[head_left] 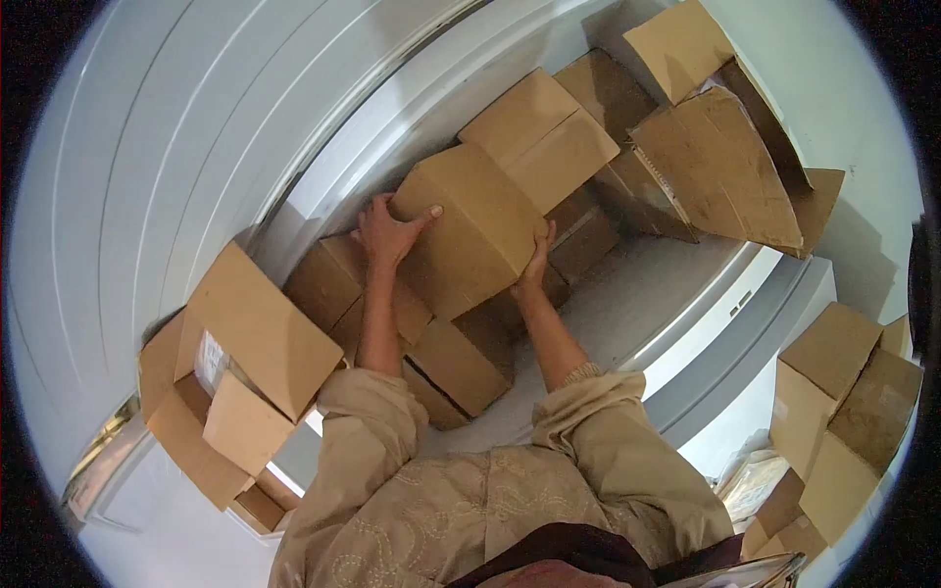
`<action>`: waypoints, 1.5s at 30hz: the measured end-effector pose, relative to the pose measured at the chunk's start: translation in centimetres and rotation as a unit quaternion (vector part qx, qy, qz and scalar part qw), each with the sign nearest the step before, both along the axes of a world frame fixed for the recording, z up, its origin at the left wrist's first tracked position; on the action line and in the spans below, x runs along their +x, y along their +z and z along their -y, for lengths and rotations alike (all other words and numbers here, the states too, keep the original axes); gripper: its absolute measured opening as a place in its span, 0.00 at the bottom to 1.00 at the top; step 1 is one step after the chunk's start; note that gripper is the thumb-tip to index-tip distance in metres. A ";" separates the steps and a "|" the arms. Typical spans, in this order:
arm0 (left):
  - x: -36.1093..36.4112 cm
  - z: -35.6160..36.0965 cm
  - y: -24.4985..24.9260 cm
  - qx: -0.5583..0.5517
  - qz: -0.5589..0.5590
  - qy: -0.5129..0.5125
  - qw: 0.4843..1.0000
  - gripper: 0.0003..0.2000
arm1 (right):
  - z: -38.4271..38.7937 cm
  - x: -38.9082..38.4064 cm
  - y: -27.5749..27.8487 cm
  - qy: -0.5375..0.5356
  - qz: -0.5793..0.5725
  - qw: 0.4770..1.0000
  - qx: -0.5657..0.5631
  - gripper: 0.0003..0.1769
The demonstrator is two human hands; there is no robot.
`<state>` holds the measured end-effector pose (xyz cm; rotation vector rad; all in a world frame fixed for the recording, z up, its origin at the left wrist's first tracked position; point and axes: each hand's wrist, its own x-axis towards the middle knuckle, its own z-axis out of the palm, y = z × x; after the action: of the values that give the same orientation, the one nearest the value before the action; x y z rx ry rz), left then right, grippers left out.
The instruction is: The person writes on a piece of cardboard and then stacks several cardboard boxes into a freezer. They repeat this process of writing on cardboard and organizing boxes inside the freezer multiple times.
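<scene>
Both my hands are on a closed brown cardboard box (472, 230) in the middle of the view. My left hand (390, 232) grips its left edge, thumb on the upper face and fingers at the side. On the opposite side, my right hand (535, 263) presses against the lower right corner, its fingers partly hidden. The box is tilted. Right behind it sits another closed cardboard box (539, 137). Below and left of my hands are more stacked boxes (459, 365), partly covered by my forearms.
An open-flapped carton (260, 328) with a clear plastic-wrapped item stands at the left. A large open carton (720, 162) leans at the upper right. Several open boxes (833, 412) sit at the lower right. A grey-white shelf or ledge (627, 304) runs beneath, beside a white panelled wall (196, 127).
</scene>
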<state>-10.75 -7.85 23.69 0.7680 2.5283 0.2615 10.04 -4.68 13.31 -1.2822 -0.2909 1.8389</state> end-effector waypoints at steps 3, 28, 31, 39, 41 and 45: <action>2.0 -1.7 3.4 -0.016 -0.080 -0.014 0.997 0.48 | -1.0 1.5 -0.6 0.027 -0.027 0.989 -0.146 0.38; 11.5 1.3 -7.9 -0.142 -0.048 -0.136 0.979 0.58 | -4.8 3.0 2.8 0.243 0.150 0.959 0.000 0.28; 7.9 0.1 -8.0 -0.178 -0.017 -0.216 0.960 0.56 | -9.5 9.3 16.9 -0.046 0.326 0.853 0.404 0.21; 21.8 -19.9 13.5 0.401 -0.117 -0.466 0.780 0.46 | -21.8 30.4 25.5 -0.052 0.670 0.691 0.268 0.33; 25.3 -23.2 14.4 0.400 -0.168 -0.505 0.746 0.39 | -24.0 33.1 21.9 0.095 0.509 0.836 0.180 0.27; 25.2 -23.7 14.7 0.266 -0.248 -0.546 0.755 0.14 | -21.9 34.2 19.1 -0.003 0.430 0.880 0.200 0.18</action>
<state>14.44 15.82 38.36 2.6448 1.9027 0.3850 44.26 17.21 32.46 -1.7033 -1.0758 1.0043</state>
